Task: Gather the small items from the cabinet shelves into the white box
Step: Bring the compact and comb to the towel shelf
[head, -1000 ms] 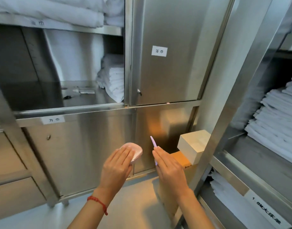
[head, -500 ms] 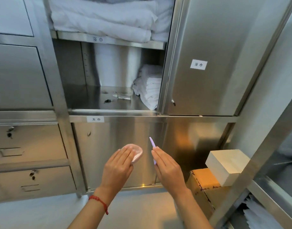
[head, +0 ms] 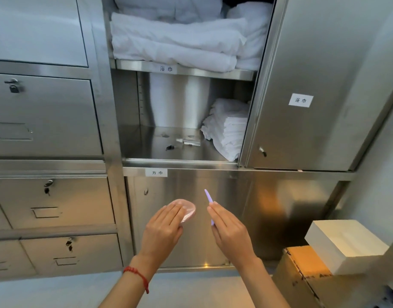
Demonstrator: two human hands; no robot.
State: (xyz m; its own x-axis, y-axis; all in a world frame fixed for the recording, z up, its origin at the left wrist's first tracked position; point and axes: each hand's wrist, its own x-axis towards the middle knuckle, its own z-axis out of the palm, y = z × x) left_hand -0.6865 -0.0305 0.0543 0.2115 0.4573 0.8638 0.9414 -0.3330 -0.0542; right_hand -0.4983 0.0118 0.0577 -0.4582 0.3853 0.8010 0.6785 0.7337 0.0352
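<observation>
Two hands: left [head: 163, 227] holds one pink pad [head: 186, 208], right [head: 230, 230] one purple stick [head: 210, 202].

Steel shelf [head: 146, 150]: small items [head: 183, 142], folded towels [head: 227, 130]; white box [head: 344, 245] on carton [head: 306, 283].

We count two bare hands: our left hand [head: 163, 227] holds one round, pale pink pad in clear wrap [head: 186, 208], and our right hand [head: 230, 230] holds one slim lilac plastic stick [head: 210, 202]. One red cord bracelet [head: 137, 276] circles the left wrist. We see one white rectangular box [head: 344, 245] on one brown cardboard carton [head: 306, 285]. On the open steel shelf [head: 180, 163] we make out about three small items [head: 184, 142], too blurred to count surely, beside one stack of folded white towels [head: 229, 130]. We count three white paper labels [head: 300, 100] and four keyed locks on the grey steel drawers [head: 49, 185].
</observation>
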